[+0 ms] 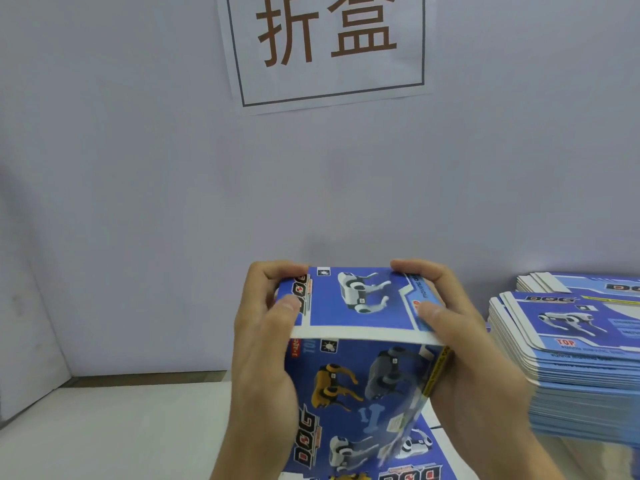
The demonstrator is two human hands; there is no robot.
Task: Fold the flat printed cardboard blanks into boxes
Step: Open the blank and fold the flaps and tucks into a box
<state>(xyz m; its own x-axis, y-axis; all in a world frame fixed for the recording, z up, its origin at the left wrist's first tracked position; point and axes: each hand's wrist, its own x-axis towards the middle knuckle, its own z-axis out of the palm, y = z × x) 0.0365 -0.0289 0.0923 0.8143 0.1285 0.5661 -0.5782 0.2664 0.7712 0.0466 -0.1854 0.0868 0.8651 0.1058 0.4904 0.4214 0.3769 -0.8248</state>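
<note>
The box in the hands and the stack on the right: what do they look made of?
Box: seemingly thin coated cardboard, printed blue, slightly glossy; a white cut edge shows along the top flap. Both hands, left and right, grip it. Stack of blanks: apparently the same board, flat sheets with white edges layered.

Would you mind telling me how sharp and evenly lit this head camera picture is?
Head view: soft, even light, faint shadows on the wall above the hands; the box and the wall sign read fairly sharp; the near edge of the stack of flat blanks at right smears into blur; wide-angle bending tilts the sign's frame.
</note>
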